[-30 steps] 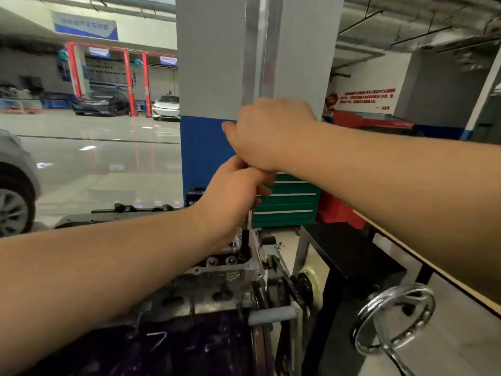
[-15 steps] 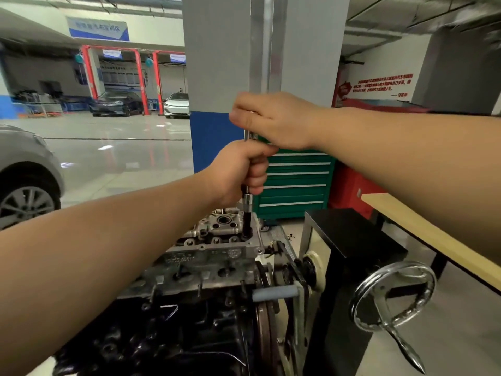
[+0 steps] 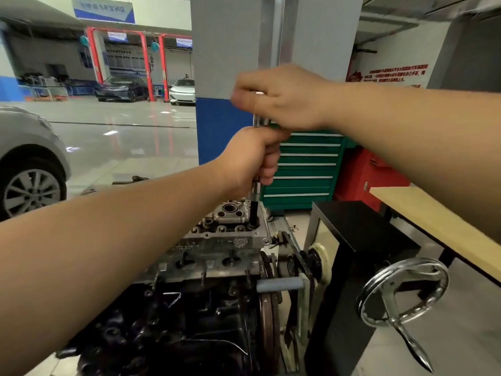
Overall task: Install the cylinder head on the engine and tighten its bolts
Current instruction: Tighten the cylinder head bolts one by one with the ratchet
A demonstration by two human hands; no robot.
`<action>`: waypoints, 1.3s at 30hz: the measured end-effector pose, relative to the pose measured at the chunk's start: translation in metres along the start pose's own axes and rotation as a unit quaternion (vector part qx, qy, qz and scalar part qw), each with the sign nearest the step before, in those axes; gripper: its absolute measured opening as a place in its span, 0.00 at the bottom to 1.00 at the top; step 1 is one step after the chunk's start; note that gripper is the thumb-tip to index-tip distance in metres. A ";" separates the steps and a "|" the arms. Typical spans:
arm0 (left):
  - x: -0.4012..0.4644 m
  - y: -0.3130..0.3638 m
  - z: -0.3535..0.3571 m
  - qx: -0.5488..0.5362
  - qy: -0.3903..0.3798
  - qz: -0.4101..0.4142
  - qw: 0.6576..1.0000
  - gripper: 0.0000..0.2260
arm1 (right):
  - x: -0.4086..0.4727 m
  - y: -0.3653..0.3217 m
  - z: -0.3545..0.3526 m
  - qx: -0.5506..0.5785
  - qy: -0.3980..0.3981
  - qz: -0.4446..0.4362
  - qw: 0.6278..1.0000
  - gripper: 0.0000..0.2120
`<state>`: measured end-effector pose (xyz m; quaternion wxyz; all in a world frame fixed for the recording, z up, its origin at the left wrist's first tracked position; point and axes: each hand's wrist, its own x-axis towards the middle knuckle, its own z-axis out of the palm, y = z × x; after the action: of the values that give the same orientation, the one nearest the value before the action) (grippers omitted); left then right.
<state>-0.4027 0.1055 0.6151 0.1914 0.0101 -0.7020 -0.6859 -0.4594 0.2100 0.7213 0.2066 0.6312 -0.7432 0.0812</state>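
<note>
The cylinder head (image 3: 230, 234) is seen directly below both hands, seated on the engine (image 3: 189, 308). The left hand (image 3: 252, 161) is closed around the upright socket extension (image 3: 254, 210); the right hand (image 3: 279, 97), just above it, is closed on the tool's top. Red wall lettering beyond the right hand is blurred and unreadable.
</note>
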 end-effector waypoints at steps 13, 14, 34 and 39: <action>-0.022 -0.033 0.043 0.009 0.327 0.097 0.940 0.11 | 0.007 -0.028 0.018 -0.216 0.149 0.140 0.955 0.23; -0.020 -0.029 0.041 0.003 0.341 0.099 0.935 0.12 | 0.007 -0.029 0.018 -0.208 0.159 0.117 0.958 0.25; -0.016 -0.025 0.025 0.023 0.265 0.018 0.964 0.12 | 0.016 -0.010 0.017 -0.128 0.104 0.100 0.981 0.29; -0.014 -0.021 0.009 0.015 0.061 -0.026 0.998 0.21 | 0.002 0.011 0.022 0.306 0.071 0.039 0.948 0.16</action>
<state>-0.3978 0.1171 0.5919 0.2159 0.0724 -0.6986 -0.6784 -0.4745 0.2013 0.7035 0.0520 0.6271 -0.6900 0.3576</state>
